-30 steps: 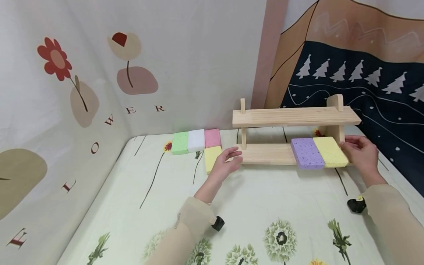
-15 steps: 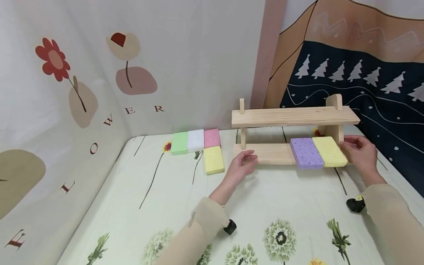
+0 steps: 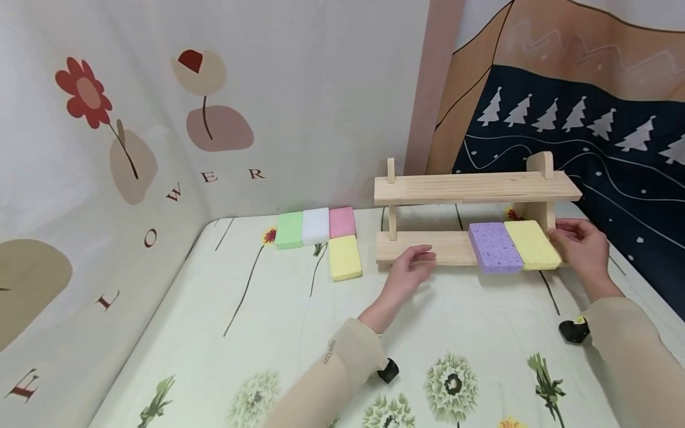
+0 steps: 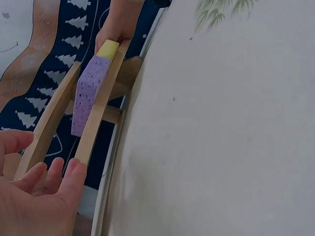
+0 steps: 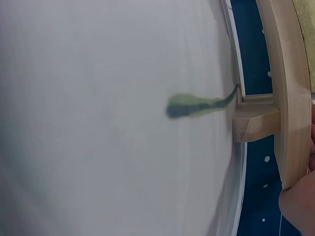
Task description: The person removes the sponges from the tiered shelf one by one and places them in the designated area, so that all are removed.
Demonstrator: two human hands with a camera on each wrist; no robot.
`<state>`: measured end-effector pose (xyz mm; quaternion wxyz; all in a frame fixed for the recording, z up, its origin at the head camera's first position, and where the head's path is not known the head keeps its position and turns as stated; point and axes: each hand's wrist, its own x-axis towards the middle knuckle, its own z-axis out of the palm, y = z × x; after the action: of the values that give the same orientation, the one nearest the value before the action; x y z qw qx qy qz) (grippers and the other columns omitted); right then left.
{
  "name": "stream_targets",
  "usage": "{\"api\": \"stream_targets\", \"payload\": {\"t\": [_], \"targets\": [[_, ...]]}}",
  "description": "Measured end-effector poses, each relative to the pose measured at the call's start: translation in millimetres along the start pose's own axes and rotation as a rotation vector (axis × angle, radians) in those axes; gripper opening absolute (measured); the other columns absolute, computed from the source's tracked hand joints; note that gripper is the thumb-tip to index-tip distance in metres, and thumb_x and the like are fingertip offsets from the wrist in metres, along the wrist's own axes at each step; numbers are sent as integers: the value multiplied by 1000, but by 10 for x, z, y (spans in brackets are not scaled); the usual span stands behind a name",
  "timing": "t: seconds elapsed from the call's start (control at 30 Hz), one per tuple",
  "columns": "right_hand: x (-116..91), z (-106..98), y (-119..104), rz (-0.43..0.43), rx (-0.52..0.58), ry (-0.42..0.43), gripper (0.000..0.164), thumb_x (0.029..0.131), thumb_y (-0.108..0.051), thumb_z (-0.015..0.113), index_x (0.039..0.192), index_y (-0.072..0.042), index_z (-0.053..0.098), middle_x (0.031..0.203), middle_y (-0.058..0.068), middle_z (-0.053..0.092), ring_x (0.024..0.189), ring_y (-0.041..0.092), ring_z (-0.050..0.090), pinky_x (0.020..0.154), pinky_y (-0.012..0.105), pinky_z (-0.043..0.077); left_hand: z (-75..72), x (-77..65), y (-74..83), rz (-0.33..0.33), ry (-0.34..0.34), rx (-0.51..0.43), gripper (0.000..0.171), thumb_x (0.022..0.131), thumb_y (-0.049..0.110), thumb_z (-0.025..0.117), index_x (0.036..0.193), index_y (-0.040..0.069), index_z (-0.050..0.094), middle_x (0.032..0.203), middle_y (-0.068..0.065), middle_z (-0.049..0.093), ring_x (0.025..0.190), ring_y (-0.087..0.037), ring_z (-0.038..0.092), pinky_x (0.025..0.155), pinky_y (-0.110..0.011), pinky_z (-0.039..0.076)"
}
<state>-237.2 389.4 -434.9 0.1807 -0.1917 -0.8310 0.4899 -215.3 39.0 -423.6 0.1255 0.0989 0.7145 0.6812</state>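
A two-tier wooden shelf (image 3: 476,189) stands on the cloth at the back right. On its lower board (image 3: 449,252) a purple sponge (image 3: 495,248) and a yellow sponge (image 3: 533,245) lie side by side toward the right end. My right hand (image 3: 584,252) grips the lower board's right end, close beside the yellow sponge; in the right wrist view only part of that hand (image 5: 300,206) shows at the board end. My left hand (image 3: 408,274) holds nothing, its fingers relaxed in front of the lower board; in the left wrist view its fingertips overlap the board's edge.
Left of the shelf lie a green sponge (image 3: 289,230), a white sponge (image 3: 316,226), a pink sponge (image 3: 342,222) and a second yellow sponge (image 3: 345,257). A grey-white printed curtain (image 3: 321,107) and a dark tree-patterned cloth (image 3: 578,142) hang behind.
My left hand has moved right, from beside the left-hand yellow sponge along the front of the lower board. My right hand, the shelf and the sponges have stayed put.
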Motion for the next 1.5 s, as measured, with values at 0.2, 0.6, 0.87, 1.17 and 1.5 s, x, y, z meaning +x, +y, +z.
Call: {"api": "stream_targets", "payload": {"t": [0.2, 0.6, 0.87, 1.17, 1.5], "targets": [[-6, 1, -12, 6, 11, -5, 12, 95, -30, 66, 104, -36, 59, 84, -34, 48, 78, -19, 48, 69, -6, 40, 168, 4, -4, -11, 12, 7, 39, 94, 16, 67, 133, 15, 61, 125, -1, 69, 104, -13, 66, 85, -23, 55], [-3, 30, -3, 7, 0, -6, 12, 95, -32, 66, 104, -37, 59, 81, -37, 48, 77, -21, 49, 69, -6, 40, 464, 23, -42, -10, 34, -16, 38, 93, 16, 70, 130, 15, 63, 123, -1, 69, 102, -12, 68, 82, -22, 55], [-21, 30, -9, 7, 33, -9, 16, 95, -27, 66, 98, -40, 57, 80, -36, 51, 75, -20, 50, 67, -5, 40, 609, 50, -41, 0, 54, -41, 37, 91, 12, 71, 128, 13, 65, 122, -3, 70, 102, -16, 71, 78, -18, 55], [-9, 9, -44, 34, -2, -4, 12, 96, -33, 65, 104, -38, 59, 83, -35, 48, 78, -19, 48, 69, -6, 39, 789, 85, 3, -20, 84, -48, 34, 89, 18, 75, 122, 21, 67, 116, 4, 69, 100, -11, 69, 76, -19, 56], [-11, 0, -34, 38, 26, -9, 17, 96, -29, 66, 97, -42, 55, 82, -34, 49, 77, -19, 48, 67, -6, 39, 950, 121, -50, 14, 135, -76, 35, 87, 12, 76, 121, 16, 67, 113, 6, 67, 95, -9, 72, 74, -14, 56]]}}
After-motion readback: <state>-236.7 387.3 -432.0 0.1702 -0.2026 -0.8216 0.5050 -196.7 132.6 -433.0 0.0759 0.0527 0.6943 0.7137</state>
